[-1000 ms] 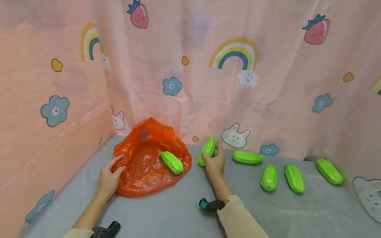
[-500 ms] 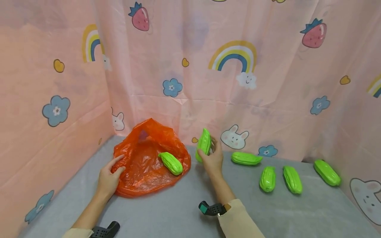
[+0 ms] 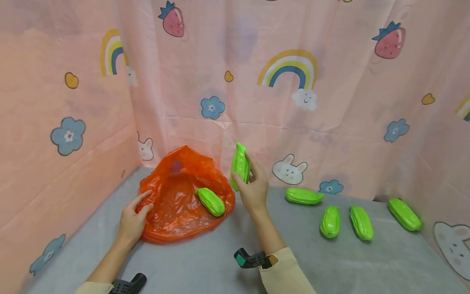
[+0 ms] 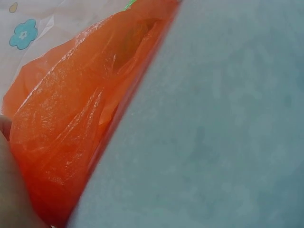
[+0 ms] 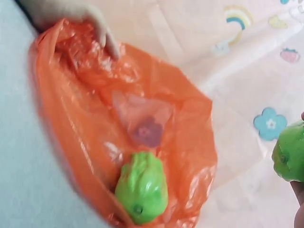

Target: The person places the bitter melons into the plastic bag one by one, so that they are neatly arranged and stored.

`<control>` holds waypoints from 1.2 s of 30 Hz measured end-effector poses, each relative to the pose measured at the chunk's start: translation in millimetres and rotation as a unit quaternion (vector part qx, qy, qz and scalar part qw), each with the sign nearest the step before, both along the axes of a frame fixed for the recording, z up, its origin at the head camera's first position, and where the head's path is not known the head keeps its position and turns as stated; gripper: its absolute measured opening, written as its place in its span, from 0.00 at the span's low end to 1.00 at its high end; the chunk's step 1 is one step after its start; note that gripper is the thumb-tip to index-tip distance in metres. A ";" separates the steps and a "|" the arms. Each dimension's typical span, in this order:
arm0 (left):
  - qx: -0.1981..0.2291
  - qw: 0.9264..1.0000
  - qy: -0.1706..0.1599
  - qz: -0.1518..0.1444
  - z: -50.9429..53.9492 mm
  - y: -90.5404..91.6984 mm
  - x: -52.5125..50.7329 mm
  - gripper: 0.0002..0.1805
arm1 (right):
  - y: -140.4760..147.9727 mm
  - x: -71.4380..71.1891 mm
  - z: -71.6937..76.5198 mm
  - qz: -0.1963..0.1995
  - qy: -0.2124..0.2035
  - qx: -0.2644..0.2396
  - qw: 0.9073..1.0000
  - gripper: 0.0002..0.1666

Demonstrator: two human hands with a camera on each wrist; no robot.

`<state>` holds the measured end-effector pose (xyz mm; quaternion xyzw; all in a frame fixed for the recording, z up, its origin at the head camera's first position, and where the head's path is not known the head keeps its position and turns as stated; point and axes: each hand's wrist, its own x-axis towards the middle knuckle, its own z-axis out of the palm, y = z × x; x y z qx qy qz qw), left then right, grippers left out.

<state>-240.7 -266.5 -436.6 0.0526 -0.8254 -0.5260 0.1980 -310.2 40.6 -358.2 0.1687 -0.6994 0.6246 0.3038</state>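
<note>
Pink cloth printed with rainbows, rabbits and flowers (image 3: pixel 249 102) stands behind and beside a flat grey tabletop (image 3: pixel 198 265). On its left part, a thin, translucent orange-red plastic bag (image 3: pixel 172 214) sits with its mouth turned toward the wearer. Left hand (image 3: pixel 132 220) at the bag's left edge, thumb and fingers apparently pinching the rim; the left wrist view catches only a sliver of that hand, so the grip's firmness cannot be told. Probable reason: film this limp would sag shut unsupported. One ridged, glossy bright-green toy-like vegetable (image 3: pixel 211 203) rests just within the mouth, blunt end outward, its weight perhaps helping to pin the lower lip. Right hand (image 3: pixel 255 190) pinches a second green vegetable (image 3: pixel 240 165) between thumb and fingers, near-upright, tapered tip up, raised off the table just right of the bag; a side grip suits the long shape and leaves both ends uncovered. Four further pieces lie to the right, well apart from the bag: a crosswise one (image 3: pixel 304 196), a middle pair (image 3: pixel 361 223), a far-right one (image 3: pixel 405 214); spacing presumably allows each a separate grasp.
</note>
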 end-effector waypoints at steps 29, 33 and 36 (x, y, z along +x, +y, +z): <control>-0.022 1.000 0.023 -0.002 -2.3 0.1 -3.9 0.23 | -30.5 20.0 1.6 0.088 0.052 0.107 0.989 0.33; -0.017 1.000 0.022 -0.007 -2.3 -0.4 -3.8 0.24 | -36.9 18.7 -5.7 0.090 0.065 0.122 0.986 0.34; -0.015 1.000 0.019 -0.007 -2.8 -1.9 -2.7 0.24 | -41.5 18.3 -9.5 0.092 0.063 0.140 0.984 0.34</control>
